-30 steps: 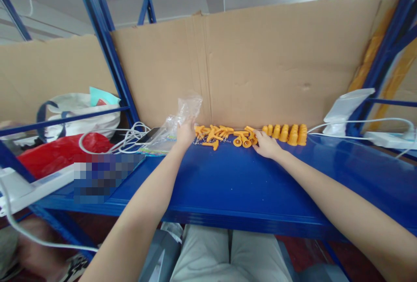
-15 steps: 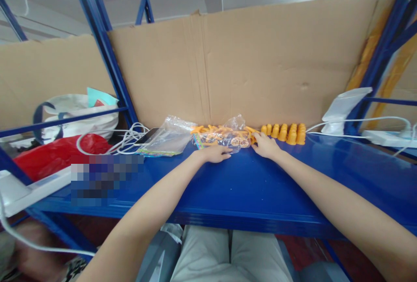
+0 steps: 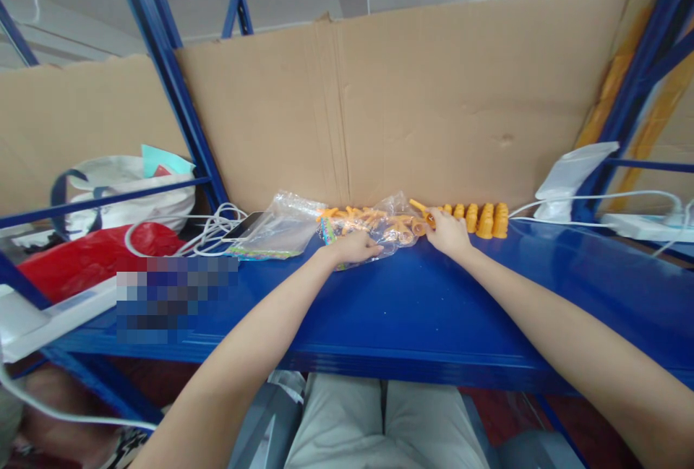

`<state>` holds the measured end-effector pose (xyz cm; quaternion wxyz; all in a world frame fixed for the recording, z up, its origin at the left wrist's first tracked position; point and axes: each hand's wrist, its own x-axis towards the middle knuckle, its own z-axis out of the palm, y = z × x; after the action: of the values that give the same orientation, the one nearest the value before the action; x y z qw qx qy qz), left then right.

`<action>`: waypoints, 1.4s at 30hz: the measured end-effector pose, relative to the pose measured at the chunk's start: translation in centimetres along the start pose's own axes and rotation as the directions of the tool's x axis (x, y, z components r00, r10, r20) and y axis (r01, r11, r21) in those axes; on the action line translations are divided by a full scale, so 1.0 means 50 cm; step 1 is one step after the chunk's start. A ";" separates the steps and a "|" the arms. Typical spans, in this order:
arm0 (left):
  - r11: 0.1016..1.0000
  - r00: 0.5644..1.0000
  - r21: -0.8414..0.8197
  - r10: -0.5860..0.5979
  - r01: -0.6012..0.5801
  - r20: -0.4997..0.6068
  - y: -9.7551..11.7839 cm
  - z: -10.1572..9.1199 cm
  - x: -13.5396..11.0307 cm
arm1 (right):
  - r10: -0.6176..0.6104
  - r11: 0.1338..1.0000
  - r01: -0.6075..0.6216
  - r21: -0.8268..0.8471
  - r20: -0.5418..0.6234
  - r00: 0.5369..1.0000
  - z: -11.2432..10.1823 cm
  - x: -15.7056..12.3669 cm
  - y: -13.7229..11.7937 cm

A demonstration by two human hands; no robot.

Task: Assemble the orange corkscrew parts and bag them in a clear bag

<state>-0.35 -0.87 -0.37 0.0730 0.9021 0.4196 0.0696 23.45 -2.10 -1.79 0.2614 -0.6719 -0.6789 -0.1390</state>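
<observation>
A heap of small orange plastic parts [image 3: 374, 222] lies at the back of the blue shelf [image 3: 412, 310], partly under a clear plastic bag [image 3: 391, 217]. My left hand [image 3: 353, 247] rests on the near edge of that bag, fingers curled and gripping it. My right hand [image 3: 447, 232] is at the heap's right end, fingers pinched on one orange part [image 3: 420, 208]. To its right stands a row of orange cone-shaped pieces [image 3: 482, 219].
A second clear bag [image 3: 276, 229], a phone [image 3: 246, 225] and white cables [image 3: 211, 227] lie to the left. A red bag [image 3: 87, 256] and a white bag [image 3: 119, 191] sit further left. Cardboard [image 3: 423, 100] backs the shelf. A white power strip [image 3: 645, 227] lies at the right.
My left hand brought a clear bag down from the left and laid it over the orange heap, then closed on its edge. My right hand moved slightly back and pinched a part.
</observation>
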 end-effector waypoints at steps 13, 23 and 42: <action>0.960 0.971 0.228 -0.114 0.161 -0.208 0.026 -0.016 -0.013 | 0.102 0.701 0.009 0.713 -0.113 0.988 0.027 0.015 -0.017; 0.989 0.997 0.144 0.001 0.010 -0.074 0.014 0.058 0.028 | 0.256 -0.110 -0.441 0.891 0.454 0.853 0.019 0.003 -0.053; 0.980 0.988 0.198 0.001 -0.032 0.155 0.040 0.014 0.058 | 0.364 -0.187 -0.239 0.953 0.293 0.884 0.030 0.036 -0.012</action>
<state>3.12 0.01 -0.47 0.0137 0.9109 0.4102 -0.0420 22.66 0.18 -1.92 0.7206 -0.3907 -0.3636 0.4425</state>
